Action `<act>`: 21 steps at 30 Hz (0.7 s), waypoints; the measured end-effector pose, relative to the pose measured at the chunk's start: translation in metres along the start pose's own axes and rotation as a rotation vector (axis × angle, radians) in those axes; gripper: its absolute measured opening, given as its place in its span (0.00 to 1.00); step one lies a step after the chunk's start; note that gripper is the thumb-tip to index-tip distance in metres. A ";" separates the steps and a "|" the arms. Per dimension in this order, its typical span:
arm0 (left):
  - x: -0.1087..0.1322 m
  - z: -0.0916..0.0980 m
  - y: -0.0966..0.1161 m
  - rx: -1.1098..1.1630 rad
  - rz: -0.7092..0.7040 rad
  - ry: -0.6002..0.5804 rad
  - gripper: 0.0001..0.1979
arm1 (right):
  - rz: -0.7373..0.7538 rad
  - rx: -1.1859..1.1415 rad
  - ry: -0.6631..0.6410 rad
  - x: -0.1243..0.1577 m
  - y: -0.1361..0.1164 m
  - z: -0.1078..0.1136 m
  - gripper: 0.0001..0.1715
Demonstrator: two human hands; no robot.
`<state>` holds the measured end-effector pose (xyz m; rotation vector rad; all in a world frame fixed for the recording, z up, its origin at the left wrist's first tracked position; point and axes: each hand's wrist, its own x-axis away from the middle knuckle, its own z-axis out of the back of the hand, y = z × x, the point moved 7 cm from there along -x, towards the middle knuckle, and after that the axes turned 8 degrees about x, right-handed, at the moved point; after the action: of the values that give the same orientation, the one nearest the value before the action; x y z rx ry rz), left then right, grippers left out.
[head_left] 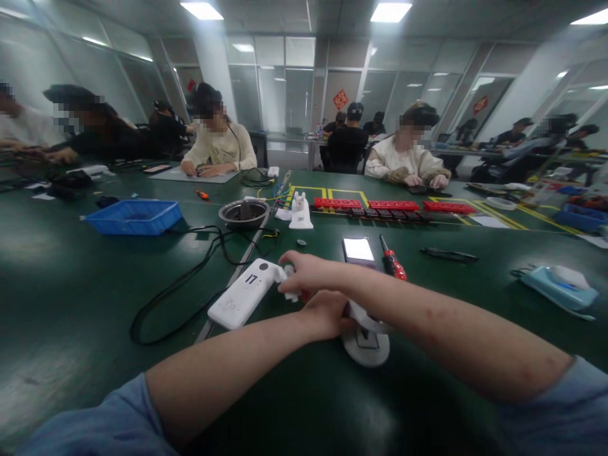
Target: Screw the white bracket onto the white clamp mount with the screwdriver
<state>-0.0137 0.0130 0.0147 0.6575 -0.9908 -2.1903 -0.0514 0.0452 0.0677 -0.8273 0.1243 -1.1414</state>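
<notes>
My forearms cross over the green table. My right hand reaches leftwards with its thumb and fingers closed on a small white plastic piece. That piece is right by the upper end of a white oblong device marked 17, which lies on the table; I cannot tell whether they touch. Below it, my left hand grips a white part with a rounded base, partly covered by my right forearm. Behind the forearm lies a flat device with a bright white screen, and beside it a red-and-black screwdriver.
A blue tray, a metal bowl and black cables lie left. A white stand and red strips are farther back. Tweezers and a light-blue pouch-like object lie right. Co-workers sit opposite.
</notes>
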 end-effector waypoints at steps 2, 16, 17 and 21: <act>-0.001 0.001 0.005 -0.038 -0.044 -0.016 0.24 | 0.039 -0.105 0.022 0.020 0.016 0.028 0.28; -0.008 -0.004 0.002 -0.081 -0.034 0.032 0.28 | -0.102 -0.553 0.212 0.076 0.139 0.048 0.17; -0.009 -0.004 0.003 -0.074 -0.035 0.029 0.27 | -0.109 -0.562 0.195 0.073 0.138 0.046 0.18; -0.012 -0.005 0.005 -0.061 -0.046 0.009 0.26 | -0.142 -0.552 0.168 0.065 0.139 0.039 0.17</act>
<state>-0.0008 0.0168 0.0183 0.6674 -0.9085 -2.2466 0.1009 0.0332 0.0265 -1.2395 0.5453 -1.3322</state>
